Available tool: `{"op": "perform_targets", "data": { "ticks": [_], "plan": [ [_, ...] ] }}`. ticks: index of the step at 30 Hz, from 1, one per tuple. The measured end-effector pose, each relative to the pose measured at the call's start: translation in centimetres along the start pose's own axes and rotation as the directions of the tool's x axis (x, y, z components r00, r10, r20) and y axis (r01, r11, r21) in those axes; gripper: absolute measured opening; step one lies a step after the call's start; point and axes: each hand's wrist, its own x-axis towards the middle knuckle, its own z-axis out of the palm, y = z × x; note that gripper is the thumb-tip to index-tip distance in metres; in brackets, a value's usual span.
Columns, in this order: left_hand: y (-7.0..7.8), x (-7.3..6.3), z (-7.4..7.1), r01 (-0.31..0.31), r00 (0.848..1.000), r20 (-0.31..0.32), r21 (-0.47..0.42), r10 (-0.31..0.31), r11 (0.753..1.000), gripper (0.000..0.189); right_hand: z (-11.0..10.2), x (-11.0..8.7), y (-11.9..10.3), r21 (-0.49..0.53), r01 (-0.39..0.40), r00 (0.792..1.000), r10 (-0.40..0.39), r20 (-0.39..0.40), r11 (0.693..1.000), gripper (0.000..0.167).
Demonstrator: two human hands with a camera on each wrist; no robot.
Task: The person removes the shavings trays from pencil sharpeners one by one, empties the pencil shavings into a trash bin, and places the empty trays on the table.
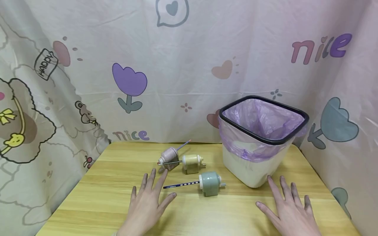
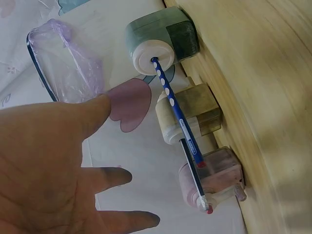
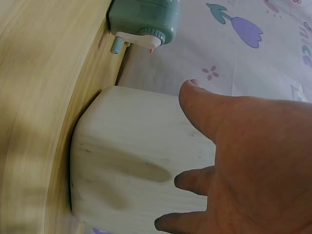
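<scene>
I've got L hand (image 1: 146,203) & R hand (image 1: 290,209) spread on cam now. L's nr pink sharpener (image 1: 169,155), yellow sharpener (image 1: 190,160) & green sharpener (image 1: 210,183), each w/ pencil (image 1: 174,186) in; R's by white bin (image 1: 251,167); sharpeners + bin on worktop (image 1: 97,193).

A pale, lightly creased fabric curtain (image 1: 189,52) hangs behind and along both sides of the light wood-grained surface (image 1: 97,183). Its back part carries a purple tulip print (image 1: 130,81), a speech-bubble print (image 1: 172,9) enclosing a grey heart, and multicoloured "nice" lettering (image 1: 338,47), large at upper right and smaller low at left. To the left appear a black-outlined "HAPPY" label (image 1: 46,64) and a large cartoon figure (image 1: 26,126) with a yellow strap; to the right, a blue-grey tulip print (image 1: 338,123).
</scene>
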Motion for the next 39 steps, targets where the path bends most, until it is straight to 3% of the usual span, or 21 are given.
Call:
{"op": "perform_targets", "data": {
  "ticks": [14, 21, 26, 39],
  "plan": [
    [0.4, 0.3, -0.1, -0.061, 0.995, -0.076, 0.006, 0.061, 0.998, 0.081, -0.4, -0.2, -0.5, 0.022, 0.04, 0.999, -0.039, -0.026, 0.999, 0.093],
    [0.6, 0.3, -0.1, -0.102, 0.984, -0.147, 0.004, 0.102, 0.995, 0.08, -0.7, -0.1, -1.1, 0.059, 0.081, 0.996, -0.08, -0.024, 0.995, 0.091],
    [0.6, 0.4, -0.1, -0.129, 0.974, -0.185, 0.001, 0.127, 0.992, 0.079, -0.9, -0.1, -1.4, 0.091, 0.132, 0.99, -0.126, -0.07, 0.987, 0.088],
    [0.6, 0.6, -0.1, -0.152, 0.968, -0.208, -0.034, 0.142, 0.988, 0.079, -0.7, 0.4, -2.6, 0.137, 0.191, 0.98, -0.18, -0.087, 0.972, 0.086]
  ]
}}
